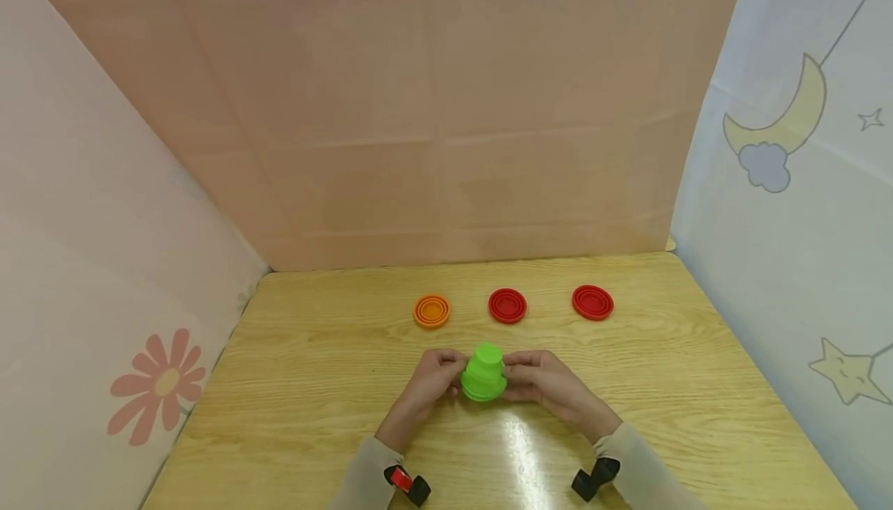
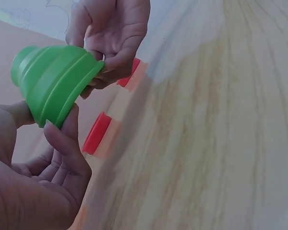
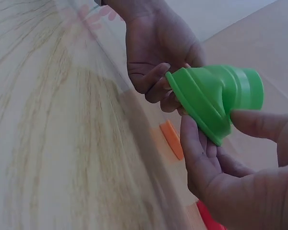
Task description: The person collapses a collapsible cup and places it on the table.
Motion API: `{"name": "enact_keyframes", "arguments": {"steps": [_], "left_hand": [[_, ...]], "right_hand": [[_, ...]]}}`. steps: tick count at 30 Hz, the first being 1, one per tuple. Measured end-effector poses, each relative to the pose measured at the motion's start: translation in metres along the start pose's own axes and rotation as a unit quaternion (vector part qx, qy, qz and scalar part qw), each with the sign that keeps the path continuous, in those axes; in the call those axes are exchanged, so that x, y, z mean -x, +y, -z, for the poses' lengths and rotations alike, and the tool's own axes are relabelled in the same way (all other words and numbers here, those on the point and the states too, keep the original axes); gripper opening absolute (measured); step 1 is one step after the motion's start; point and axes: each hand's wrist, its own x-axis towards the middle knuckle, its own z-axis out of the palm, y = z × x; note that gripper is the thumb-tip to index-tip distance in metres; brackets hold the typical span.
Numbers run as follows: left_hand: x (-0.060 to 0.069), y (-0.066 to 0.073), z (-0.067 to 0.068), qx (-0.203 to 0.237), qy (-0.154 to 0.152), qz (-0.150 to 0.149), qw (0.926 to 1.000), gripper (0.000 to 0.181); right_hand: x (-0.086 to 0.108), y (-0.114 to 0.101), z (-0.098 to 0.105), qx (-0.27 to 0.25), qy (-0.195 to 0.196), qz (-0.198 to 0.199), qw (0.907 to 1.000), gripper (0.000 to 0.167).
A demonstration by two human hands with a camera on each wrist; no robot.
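Observation:
A green collapsible cup [image 1: 484,374], stretched out into stepped rings, is held upside down above the front middle of the table, narrow end up. My left hand [image 1: 427,386] pinches its left side near the wide rim. On the opposite side my right hand [image 1: 547,387] grips the rim between thumb and fingers. From the right wrist the cup [image 3: 206,98] looks creased inward and bent on one side. The left wrist view shows the cup's rings [image 2: 55,81] evenly spread, with fingertips of both hands at the wide rim.
Behind the hands, a flattened orange collapsible cup [image 1: 432,311] and two flattened red ones [image 1: 507,305] [image 1: 592,302] lie in a row on the wooden table [image 1: 335,386]. A beige backdrop [image 1: 418,122] closes the far side; printed sheets stand left and right.

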Motion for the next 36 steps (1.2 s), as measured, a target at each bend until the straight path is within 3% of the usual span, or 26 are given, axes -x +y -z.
{"name": "enact_keyframes", "arguments": {"steps": [9, 19, 26, 30, 36], "left_hand": [[-0.001, 0.000, -0.002, 0.008, 0.029, -0.019, 0.9994, 0.031], [-0.003, -0.003, -0.007, 0.011, 0.056, -0.024, 0.9981, 0.029], [-0.001, -0.001, -0.013, 0.009, 0.072, -0.028, 0.9970, 0.029], [0.001, 0.000, -0.013, 0.026, 0.044, -0.023, 0.9984, 0.037], [0.003, 0.000, -0.004, 0.086, -0.052, -0.010, 0.9949, 0.039]], "right_hand": [[-0.003, 0.002, -0.002, 0.012, 0.003, 0.002, 0.9999, 0.064], [-0.003, 0.002, -0.004, 0.012, 0.011, -0.017, 0.9997, 0.072], [-0.004, 0.004, -0.005, 0.043, 0.033, -0.008, 0.9985, 0.070], [-0.006, 0.008, -0.005, 0.073, 0.074, 0.008, 0.9946, 0.059], [-0.004, 0.008, -0.002, 0.084, 0.121, -0.008, 0.9891, 0.058]]}}
